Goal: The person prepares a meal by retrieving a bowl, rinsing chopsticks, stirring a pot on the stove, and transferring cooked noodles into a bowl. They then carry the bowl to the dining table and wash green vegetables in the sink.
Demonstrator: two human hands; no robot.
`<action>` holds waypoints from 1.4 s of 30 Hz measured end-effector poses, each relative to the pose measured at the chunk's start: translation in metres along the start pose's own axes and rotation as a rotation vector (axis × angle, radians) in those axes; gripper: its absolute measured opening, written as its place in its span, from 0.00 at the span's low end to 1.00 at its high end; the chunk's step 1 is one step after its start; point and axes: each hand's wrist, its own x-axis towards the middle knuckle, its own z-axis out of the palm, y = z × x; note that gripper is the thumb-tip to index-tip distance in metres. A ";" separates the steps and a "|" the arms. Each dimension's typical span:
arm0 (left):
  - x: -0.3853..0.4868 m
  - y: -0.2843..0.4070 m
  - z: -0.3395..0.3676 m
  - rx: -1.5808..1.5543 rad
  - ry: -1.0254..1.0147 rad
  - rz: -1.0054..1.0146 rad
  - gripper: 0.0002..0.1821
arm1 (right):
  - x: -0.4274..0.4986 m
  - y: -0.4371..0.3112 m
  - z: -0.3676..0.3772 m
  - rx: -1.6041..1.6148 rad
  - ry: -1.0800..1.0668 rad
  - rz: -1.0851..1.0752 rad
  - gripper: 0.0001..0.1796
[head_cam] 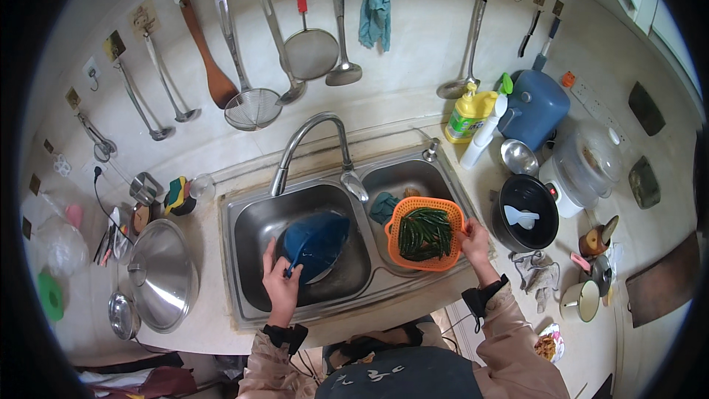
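Note:
My left hand (281, 282) grips the rim of a blue plastic basin (321, 238), which is tilted on its side inside the large left bowl of the stainless steel sink (255, 244). With my right hand (473, 241) I hold the right edge of an orange plastic colander (392, 238) over the smaller right bowl. Dark green long peppers or beans (425, 233) lie in the colander. Behind it, a teal cloth (384, 208) sits in the right bowl. The chrome faucet (316, 119) arches over the left bowl.
Left of the sink lies a large steel lid (160, 277). On the right stand a yellow detergent bottle (465, 113), a white spray bottle (483, 136), a black pot (523, 188) and a steamer (581, 172). A wire skimmer (253, 109) and other utensils hang on the wall.

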 end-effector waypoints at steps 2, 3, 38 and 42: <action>0.004 0.016 -0.006 0.155 0.012 0.171 0.07 | 0.000 -0.009 -0.001 0.096 -0.012 0.021 0.11; 0.006 0.022 -0.008 0.203 -0.006 0.234 0.06 | 0.000 -0.014 -0.002 0.103 0.018 0.019 0.11; 0.003 0.022 -0.037 0.487 0.118 0.387 0.10 | -0.013 -0.022 0.056 0.652 0.033 0.307 0.14; 0.001 0.025 -0.042 0.492 0.139 0.398 0.10 | -0.011 -0.024 0.052 0.649 0.040 0.279 0.14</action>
